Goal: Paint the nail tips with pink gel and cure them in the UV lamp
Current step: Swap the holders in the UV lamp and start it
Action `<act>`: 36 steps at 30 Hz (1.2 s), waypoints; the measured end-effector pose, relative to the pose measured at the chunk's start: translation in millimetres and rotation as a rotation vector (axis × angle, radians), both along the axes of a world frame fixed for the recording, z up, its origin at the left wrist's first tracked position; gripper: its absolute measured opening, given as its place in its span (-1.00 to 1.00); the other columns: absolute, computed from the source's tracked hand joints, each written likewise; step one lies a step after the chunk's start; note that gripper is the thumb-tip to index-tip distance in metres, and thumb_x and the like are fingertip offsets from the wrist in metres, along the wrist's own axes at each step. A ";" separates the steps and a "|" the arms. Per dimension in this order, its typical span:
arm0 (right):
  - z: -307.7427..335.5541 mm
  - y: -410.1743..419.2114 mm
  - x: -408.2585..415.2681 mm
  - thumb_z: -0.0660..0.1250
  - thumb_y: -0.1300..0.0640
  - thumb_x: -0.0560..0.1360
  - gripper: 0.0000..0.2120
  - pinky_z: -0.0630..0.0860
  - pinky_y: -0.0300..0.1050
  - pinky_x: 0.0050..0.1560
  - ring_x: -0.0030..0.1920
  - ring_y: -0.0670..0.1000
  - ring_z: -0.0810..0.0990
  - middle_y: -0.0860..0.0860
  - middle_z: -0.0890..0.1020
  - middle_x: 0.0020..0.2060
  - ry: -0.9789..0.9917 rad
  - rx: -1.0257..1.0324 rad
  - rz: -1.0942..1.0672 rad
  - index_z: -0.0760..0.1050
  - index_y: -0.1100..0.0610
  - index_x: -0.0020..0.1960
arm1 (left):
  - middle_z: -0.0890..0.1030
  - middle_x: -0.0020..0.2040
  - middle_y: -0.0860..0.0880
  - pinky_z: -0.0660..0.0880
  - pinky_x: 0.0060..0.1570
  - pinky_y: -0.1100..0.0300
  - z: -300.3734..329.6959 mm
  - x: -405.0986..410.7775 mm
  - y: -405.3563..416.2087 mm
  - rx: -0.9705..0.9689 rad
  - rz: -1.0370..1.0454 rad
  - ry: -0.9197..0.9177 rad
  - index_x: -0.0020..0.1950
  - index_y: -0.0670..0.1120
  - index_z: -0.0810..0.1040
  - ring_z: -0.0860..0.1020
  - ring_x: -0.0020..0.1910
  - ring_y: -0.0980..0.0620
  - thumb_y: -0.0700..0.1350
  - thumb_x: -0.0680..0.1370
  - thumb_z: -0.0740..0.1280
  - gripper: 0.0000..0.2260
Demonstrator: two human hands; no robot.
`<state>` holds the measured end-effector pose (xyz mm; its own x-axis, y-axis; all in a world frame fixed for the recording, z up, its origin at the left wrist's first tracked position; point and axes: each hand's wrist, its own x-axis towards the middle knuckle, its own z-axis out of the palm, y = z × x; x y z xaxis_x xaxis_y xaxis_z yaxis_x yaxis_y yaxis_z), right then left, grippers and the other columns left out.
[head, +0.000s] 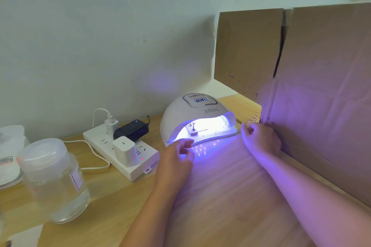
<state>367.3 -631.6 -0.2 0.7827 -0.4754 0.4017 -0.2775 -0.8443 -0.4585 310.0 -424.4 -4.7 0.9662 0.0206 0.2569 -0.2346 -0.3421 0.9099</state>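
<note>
Inside lit UV lamp (197, 118), nail-tip holder (194, 129), beyond left-hand fingers (185, 143).

White UV lamp (197, 115) lit (holder (194, 129) inside).

"SUN" on white UV lamp (197, 114)

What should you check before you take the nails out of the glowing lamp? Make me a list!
1. UV lamp lit: ok, it glows violet.
2. Timer display finished: cannot tell, digits are blurred.
3. Nail tip holder sits inside the lamp: ok, on the base plate.
4. Gel colour and cure: cannot tell, glare washes it out.
5. Left hand free to reach in: ok, loosely curled, holding nothing visible.
6. Right hand free: cannot tell, its fingers curl by the cardboard.
</note>
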 end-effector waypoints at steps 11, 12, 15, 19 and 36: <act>18.6 13.4 -12.8 0.06 0.15 0.53 -0.65 0.26 -0.14 -0.24 -0.13 0.07 0.48 0.00 0.55 -0.23 -0.247 0.210 0.200 0.49 0.05 0.23 | 0.50 0.00 0.22 0.35 -0.22 0.52 0.2 2.2 1.3 -0.131 0.107 -0.116 0.01 0.09 0.48 0.45 -0.14 0.44 -0.32 0.51 0.22 -0.71; 28.5 19.4 -13.4 0.06 0.17 0.52 -0.66 0.24 -0.16 -0.24 -0.16 0.02 0.45 -0.02 0.54 -0.21 -0.337 0.247 0.284 0.52 0.05 0.18 | 0.47 0.00 0.22 0.34 -0.23 0.54 0.6 2.5 1.3 -0.138 0.113 -0.134 0.03 0.09 0.47 0.44 -0.12 0.44 -0.33 0.50 0.22 -0.69; 65.1 45.7 -4.1 0.10 0.23 0.52 -0.67 0.27 -0.25 -0.17 -0.12 -0.07 0.37 -0.12 0.44 -0.20 -0.403 0.216 0.597 0.56 0.05 0.15 | 0.40 0.06 0.17 0.32 -0.23 0.54 1.1 3.7 1.9 -0.121 0.123 -0.203 0.18 0.04 0.43 0.37 0.00 0.42 -0.37 0.49 0.22 -0.62; 91.8 70.3 19.4 0.01 0.08 0.58 -0.64 0.28 -0.15 -0.07 0.01 -0.02 0.39 -0.04 0.37 -0.11 0.033 0.005 0.654 0.49 -0.11 0.23 | 0.26 0.39 0.09 0.30 -0.19 0.56 -2.7 3.3 5.9 -0.077 0.056 -0.134 0.30 0.18 0.25 0.32 0.29 0.08 -0.35 0.50 0.20 -0.46; 80.2 96.2 10.0 0.01 0.08 0.59 -0.62 0.27 -0.06 0.08 0.16 0.12 0.37 0.10 0.43 0.09 0.000 -0.186 0.404 0.37 -0.06 0.36 | 0.29 0.32 0.18 0.31 -0.28 0.55 -4.0 2.8 9.6 -0.097 0.003 0.000 0.42 0.15 0.14 0.40 -0.23 0.26 -0.33 0.50 0.16 -0.41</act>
